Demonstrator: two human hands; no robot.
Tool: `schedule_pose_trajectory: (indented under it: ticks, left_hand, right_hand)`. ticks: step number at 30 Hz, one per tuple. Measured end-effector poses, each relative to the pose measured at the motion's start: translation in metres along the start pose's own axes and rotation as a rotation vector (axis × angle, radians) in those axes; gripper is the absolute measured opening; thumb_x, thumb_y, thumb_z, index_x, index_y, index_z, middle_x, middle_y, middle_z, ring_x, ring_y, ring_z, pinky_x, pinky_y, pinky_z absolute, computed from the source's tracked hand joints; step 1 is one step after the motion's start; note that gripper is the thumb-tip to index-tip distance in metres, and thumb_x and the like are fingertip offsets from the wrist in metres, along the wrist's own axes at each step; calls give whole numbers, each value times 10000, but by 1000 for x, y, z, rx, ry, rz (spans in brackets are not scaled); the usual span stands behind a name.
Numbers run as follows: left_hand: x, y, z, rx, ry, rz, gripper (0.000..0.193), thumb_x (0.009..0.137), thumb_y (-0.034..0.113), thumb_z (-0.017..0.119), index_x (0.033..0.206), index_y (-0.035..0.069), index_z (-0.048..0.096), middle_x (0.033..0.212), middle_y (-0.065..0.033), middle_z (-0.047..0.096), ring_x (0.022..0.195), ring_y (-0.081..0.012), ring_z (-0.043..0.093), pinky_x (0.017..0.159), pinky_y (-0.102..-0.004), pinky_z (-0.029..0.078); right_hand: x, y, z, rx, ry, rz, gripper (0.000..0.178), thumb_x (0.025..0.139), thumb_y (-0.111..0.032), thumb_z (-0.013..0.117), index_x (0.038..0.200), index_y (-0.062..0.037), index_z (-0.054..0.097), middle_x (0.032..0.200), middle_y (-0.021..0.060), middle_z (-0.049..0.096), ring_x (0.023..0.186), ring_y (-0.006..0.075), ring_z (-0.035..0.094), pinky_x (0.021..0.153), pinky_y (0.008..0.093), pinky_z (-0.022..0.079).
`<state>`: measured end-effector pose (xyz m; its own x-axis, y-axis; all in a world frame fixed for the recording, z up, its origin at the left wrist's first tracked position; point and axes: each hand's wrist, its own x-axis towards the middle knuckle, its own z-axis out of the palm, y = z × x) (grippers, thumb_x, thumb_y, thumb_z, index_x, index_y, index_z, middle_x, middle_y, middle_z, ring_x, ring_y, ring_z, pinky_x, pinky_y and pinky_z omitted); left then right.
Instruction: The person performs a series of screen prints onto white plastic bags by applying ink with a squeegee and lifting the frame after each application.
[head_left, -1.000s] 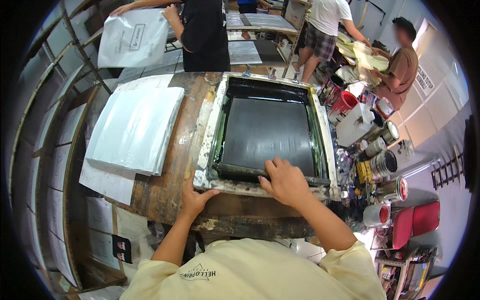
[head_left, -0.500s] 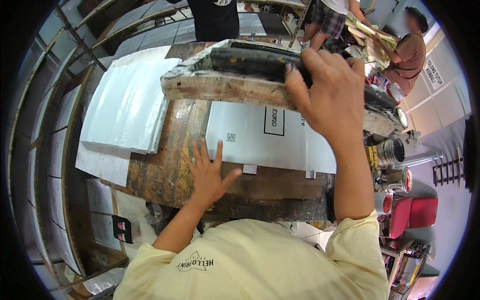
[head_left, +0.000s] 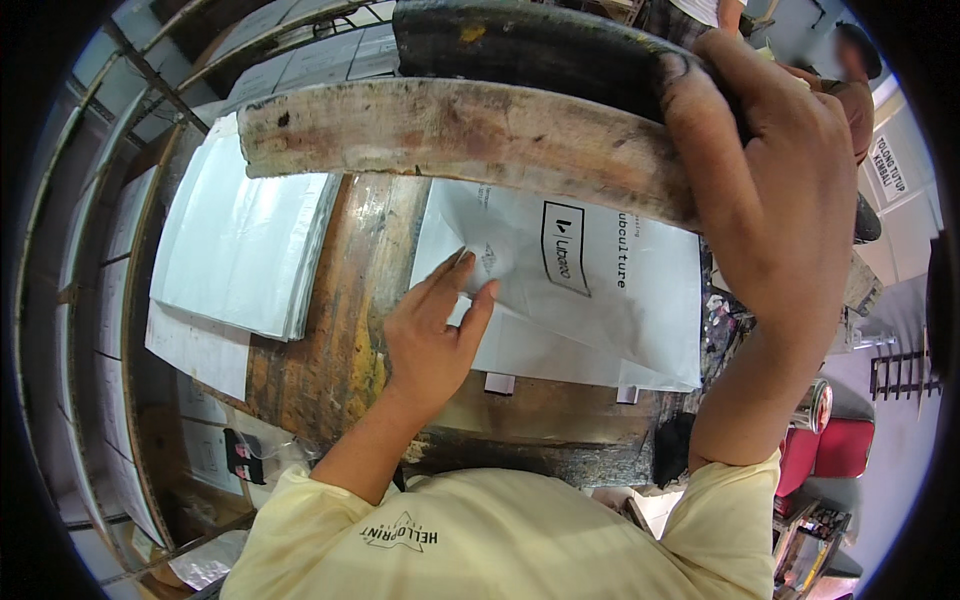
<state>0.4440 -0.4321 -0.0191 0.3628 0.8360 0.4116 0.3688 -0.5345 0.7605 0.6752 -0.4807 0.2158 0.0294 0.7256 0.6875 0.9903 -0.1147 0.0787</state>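
Observation:
My right hand (head_left: 775, 170) is wrapped round a raised screen-printing frame (head_left: 460, 125) with a pale, stained wooden edge. The thumb presses on a long black bar (head_left: 540, 50), which looks like a squeegee, lying along the frame. Below the frame is a white plastic sheet or bag (head_left: 640, 300) printed with black lettering, a box outline and a code. My left hand (head_left: 435, 325) has its fingers bent on the sheet's left part and pinches the plastic, which puckers and lifts there. The fingertips partly cover the code.
A thick stack of white plastic sheets (head_left: 240, 250) lies left on the stained wooden table (head_left: 345, 290). Small pale tabs (head_left: 500, 383) sit along the near edge. Metal racks (head_left: 75, 230) stand at left; a tin (head_left: 815, 405) and red chair (head_left: 845, 447) at right. Another person (head_left: 855, 90) is at far right.
The frame has swung higher and nearer, uncovering more of the print. My left hand has moved from spread fingers beside the sheet onto it, and the plastic has wrinkled and lifted.

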Motion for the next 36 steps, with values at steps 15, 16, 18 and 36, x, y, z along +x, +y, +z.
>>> schedule_pose_trajectory:
  ticks: [15,16,18,36]
  left_hand:
    - [115,-198,-242,-48,-18,-404,699,820,-43,643,1519,-35,622,1456,-141,683,763,-84,642,731,-252,547]
    - [128,-218,-264,-3,-62,-372,726,793,-21,646,1517,-42,619,1444,-147,682,810,-103,660,768,-269,553]
    - [155,-262,-304,123,-102,-422,733,784,-3,656,1517,-1,640,1422,-153,683,846,-153,681,786,-302,560]
    - [-42,-47,-85,-321,-158,-328,1136,650,291,1082,1577,-34,510,1421,-221,698,1257,-271,687,1060,-377,542]
  right_hand:
    - [-1,-13,-7,2,-86,57,395,1010,-329,601,1146,26,712,1021,223,708,938,415,605,958,463,461]
    - [-2,-16,-8,1,-87,59,383,1007,-320,603,1142,22,711,1028,222,710,943,416,602,957,463,463]
    - [-6,-20,-8,-7,-75,63,357,987,-305,617,1128,10,711,1007,214,706,929,408,598,942,459,460]
    - [-167,-59,27,143,-489,39,558,910,-355,814,1376,-74,694,1073,126,648,1038,345,590,891,496,434]
